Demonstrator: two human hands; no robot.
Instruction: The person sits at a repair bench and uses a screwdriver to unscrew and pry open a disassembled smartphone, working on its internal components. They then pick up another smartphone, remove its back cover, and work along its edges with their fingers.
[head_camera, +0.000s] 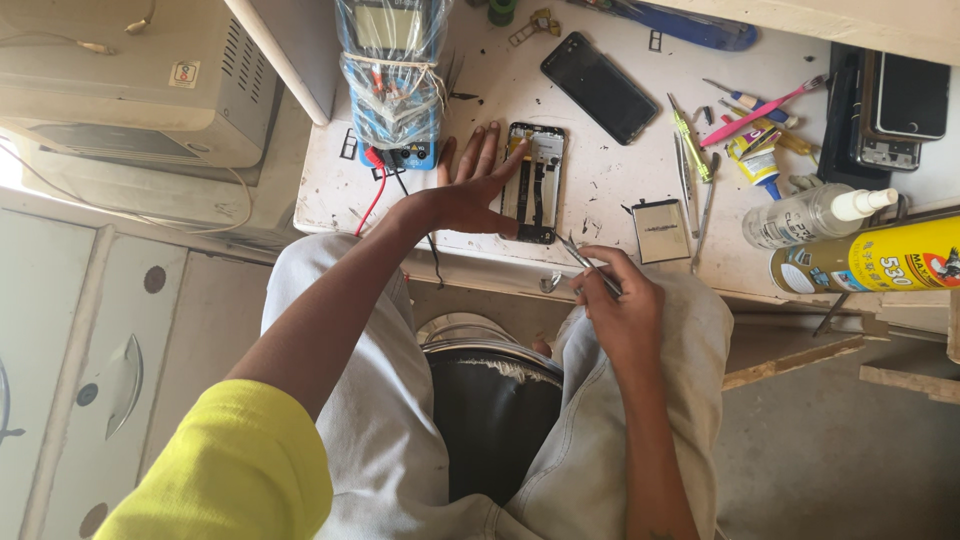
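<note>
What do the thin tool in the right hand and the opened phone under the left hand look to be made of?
The thin pointed tweezers in the right hand look like bare metal: slim, grey, with a dull shine. The opened black phone body under the left hand seems a dark plastic or metal frame with yellowish internal parts exposed; which it is stays unclear.

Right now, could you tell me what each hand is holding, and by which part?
The right hand pinches metal tweezers near their rear end, tips toward the opened phone. The left hand holds nothing; it rests flat against the phone's left edge.
</note>
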